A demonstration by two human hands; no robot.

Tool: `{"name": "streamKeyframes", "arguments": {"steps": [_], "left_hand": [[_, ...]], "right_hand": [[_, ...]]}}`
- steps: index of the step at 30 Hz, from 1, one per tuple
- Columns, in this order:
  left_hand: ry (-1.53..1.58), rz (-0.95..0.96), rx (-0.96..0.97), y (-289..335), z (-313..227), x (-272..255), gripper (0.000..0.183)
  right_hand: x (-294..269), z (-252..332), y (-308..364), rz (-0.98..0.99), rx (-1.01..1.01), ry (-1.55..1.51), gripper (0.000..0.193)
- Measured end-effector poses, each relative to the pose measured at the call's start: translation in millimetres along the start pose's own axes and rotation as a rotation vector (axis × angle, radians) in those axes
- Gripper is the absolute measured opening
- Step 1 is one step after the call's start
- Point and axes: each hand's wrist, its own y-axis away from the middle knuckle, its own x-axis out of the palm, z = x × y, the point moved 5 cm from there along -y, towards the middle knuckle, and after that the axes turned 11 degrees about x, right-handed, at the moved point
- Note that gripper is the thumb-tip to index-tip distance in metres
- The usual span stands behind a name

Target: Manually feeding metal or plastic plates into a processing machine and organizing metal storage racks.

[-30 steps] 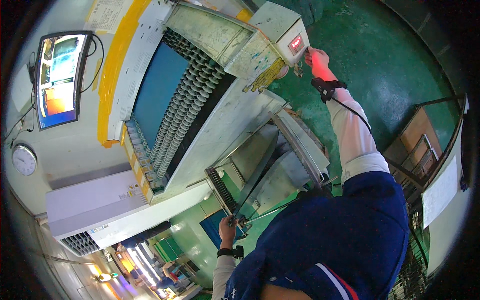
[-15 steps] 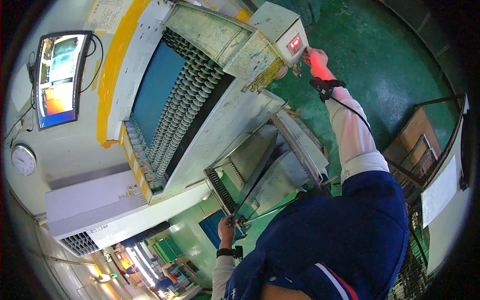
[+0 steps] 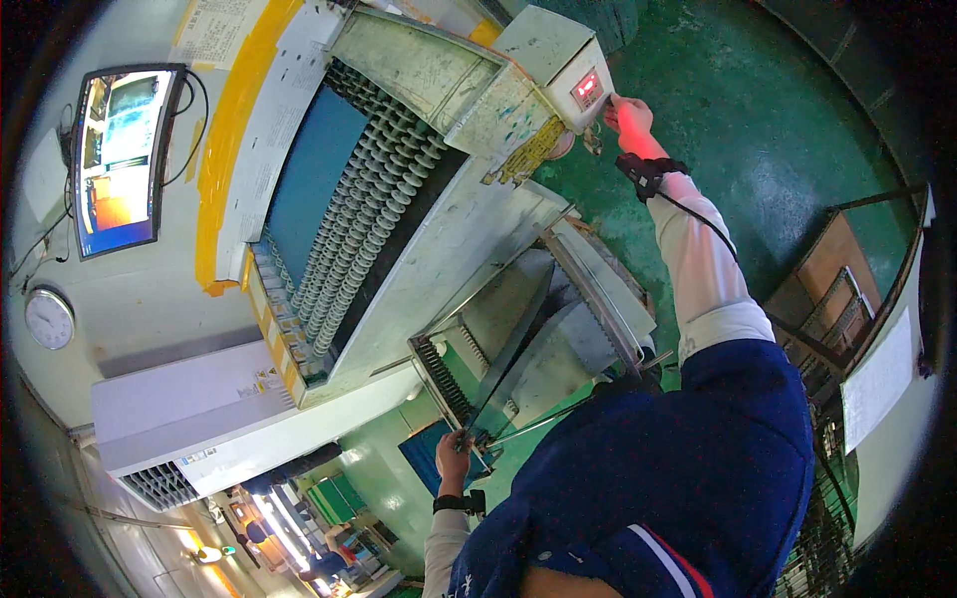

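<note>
My right hand (image 3: 632,120) is raised to the side of a small off-white control box (image 3: 570,72) with a lit red display. Its fingers are bent against the box's edge, and what they press or pinch is hidden. Down at the lower middle, my left hand (image 3: 453,460) is closed at the near corner of a slotted rack (image 3: 439,377). Thin dark sheets (image 3: 513,334) stand tilted in this rack. Beside it, a machine with rows of grey disc rollers (image 3: 364,204) carries a flat blue panel (image 3: 311,174).
A monitor (image 3: 125,159) and a round clock (image 3: 48,319) hang on the left wall, above a pale air-conditioner-like cabinet (image 3: 189,404). Metal racks with a brown board (image 3: 842,261) stand at the right on the green floor (image 3: 743,149). People work far off at lower left.
Both hands hold their places. The red display reads differently, and the view has shifted very slightly.
</note>
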Motion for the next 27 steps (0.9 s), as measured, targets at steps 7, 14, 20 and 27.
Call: {"name": "streamKeyframes", "arguments": {"steps": [7, 14, 20, 27], "left_hand": [[0.004, -0.030, 0.038, -0.2, 1.6, 3.3, 0.028], [0.019, -0.045, 0.033, 3.0, 3.8, 2.3, 0.028], [0.002, -0.016, 0.042, -3.0, -4.3, -2.3, 0.029], [-0.016, -0.019, 0.054, -0.5, -6.8, -3.1, 0.029]], "right_hand": [[0.0, 0.0, 1.0, -0.005, 0.018, 0.014, 0.026], [2.2, 0.6, 3.0, 0.051, 0.012, -0.006, 0.025], [-4.0, 0.1, -10.2, 0.042, 0.003, -0.016, 0.026], [0.5, 0.7, 1.8, 0.008, -0.006, -0.018, 0.027]]}}
